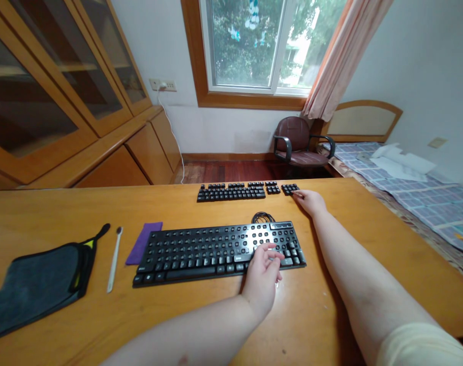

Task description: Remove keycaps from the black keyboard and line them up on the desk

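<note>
Kybd [201, 249] lies mid-surface [82, 208], many bare key posts showing; part of its R side is hidden under my L hand [262, 272], fingers half-curled, can't tell if gripping anything. My R hand [310, 202] is at the R-most cluster of loose keycaps [232, 193] nr far edge, partly covering it; pinch on a cap can't be confirmed. Coiled cable [263, 217] partly obscured behind kybd. Grey pouch [48, 274] cut off at L edge.
</note>
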Motion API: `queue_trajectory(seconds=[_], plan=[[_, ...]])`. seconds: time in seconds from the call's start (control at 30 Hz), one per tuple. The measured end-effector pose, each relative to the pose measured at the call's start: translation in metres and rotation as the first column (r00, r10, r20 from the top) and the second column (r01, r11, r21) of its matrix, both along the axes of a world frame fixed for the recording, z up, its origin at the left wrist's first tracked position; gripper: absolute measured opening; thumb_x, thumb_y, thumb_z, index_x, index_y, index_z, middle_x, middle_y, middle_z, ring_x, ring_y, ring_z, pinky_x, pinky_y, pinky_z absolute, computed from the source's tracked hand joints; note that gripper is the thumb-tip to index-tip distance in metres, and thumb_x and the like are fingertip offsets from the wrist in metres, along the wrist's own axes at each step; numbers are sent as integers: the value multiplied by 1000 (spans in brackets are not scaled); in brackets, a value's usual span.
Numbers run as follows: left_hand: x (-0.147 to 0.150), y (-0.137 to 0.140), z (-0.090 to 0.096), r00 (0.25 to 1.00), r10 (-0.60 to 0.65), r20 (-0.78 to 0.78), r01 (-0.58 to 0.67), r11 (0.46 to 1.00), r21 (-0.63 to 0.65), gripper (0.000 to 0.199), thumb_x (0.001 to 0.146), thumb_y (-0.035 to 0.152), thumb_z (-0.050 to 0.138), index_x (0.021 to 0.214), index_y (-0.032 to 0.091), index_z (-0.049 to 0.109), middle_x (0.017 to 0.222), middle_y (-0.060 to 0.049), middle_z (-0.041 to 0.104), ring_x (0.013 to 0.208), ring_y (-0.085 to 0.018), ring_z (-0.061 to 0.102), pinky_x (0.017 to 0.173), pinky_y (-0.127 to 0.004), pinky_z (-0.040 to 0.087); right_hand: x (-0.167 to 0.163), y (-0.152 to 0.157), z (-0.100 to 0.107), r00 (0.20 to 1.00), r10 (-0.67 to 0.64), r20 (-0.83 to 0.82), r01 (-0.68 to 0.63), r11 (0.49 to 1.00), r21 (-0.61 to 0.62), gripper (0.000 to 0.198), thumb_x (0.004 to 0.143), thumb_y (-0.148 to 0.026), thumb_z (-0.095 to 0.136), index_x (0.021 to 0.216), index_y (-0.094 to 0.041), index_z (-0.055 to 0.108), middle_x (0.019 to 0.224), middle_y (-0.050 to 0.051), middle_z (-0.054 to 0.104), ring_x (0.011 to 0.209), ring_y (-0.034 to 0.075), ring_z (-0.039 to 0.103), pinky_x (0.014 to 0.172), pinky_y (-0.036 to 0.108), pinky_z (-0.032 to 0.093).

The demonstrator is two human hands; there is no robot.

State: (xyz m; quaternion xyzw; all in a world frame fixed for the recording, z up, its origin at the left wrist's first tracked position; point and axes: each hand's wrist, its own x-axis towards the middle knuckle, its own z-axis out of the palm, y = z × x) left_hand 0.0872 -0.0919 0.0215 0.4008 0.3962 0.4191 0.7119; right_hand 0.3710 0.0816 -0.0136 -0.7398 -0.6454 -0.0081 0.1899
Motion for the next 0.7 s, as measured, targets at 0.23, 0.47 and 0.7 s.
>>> queue_trajectory(seconds=[0.23,0.47,0.7], plan=[[0,0,1,1000,-8,-5,8,1000,0,25,80,16,46,105,18,45,90,-2,57,50,-5,46,46,-19,34,0,0,-1,1000,-8,15,8,1000,13,34,82,-46,51,105,-28,69,101,5,71,89,23,65,71,29,47],[1,0,1,1000,-14,-6,14,1000,10,25,81,15,44,105,17,44,90,-2,56,50,-5,45,46,-19,34,1,0,-2,1000,-3,11,2,1000,21,35,82,-47,51,105,-29,69,101,4,71,89,23,65,70,29,47],[1,0,0,1000,-10,-5,10,1000,3,24,81,14,45,105,18,45,90,-2,56,50,-4,45,46,-18,34,1,-1,-2,1000,-4,27,3,999,48,35,82,-43,50,108,-28,67,102,5,70,90,24,65,71,30,47]])
